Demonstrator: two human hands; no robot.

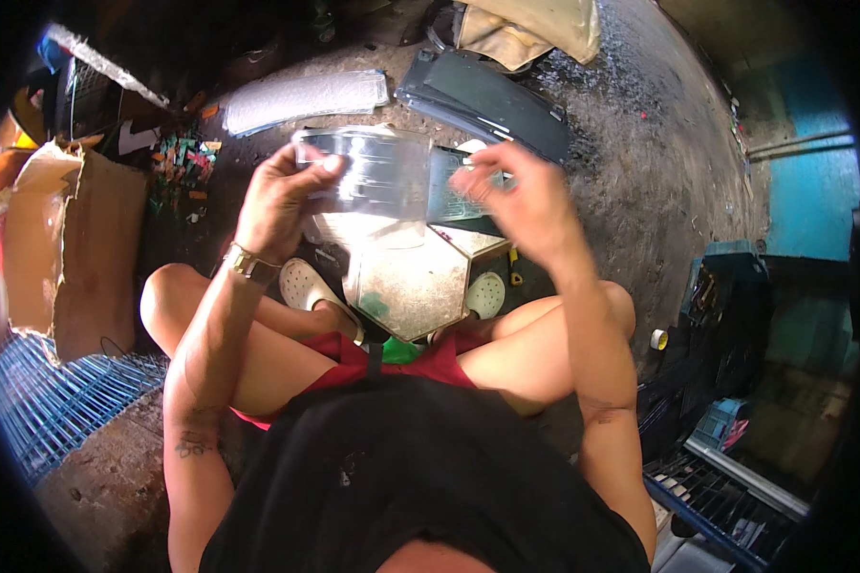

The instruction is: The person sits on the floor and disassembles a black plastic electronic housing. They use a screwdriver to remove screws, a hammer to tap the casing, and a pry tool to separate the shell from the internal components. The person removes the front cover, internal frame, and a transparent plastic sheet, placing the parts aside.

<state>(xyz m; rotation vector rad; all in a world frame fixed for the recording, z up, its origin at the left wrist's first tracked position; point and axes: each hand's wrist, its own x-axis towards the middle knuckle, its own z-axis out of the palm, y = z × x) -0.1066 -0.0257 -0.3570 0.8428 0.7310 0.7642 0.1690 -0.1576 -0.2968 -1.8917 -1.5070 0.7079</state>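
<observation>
My left hand point(282, 191) is closed on the left edge of a clear, shiny plastic sheet point(382, 181) with faint ridges, thumb on top. The sheet is held above a small worn, pale table point(411, 286) with angled corners. Right of the sheet hovers my right hand point(526, 196), fingers bent and smeared by motion; whether anything is between them I cannot make out. Partly behind that hand lies a greenish see-through panel point(452, 186).
Beyond the table lie a stack of clear ridged sheets point(306, 100) and a dark flat panel point(487, 100). A torn cardboard box point(100, 248) stands left, near colourful scraps point(186, 162) and a blue wire rack point(62, 396). Dark crates point(721, 286) are at the right.
</observation>
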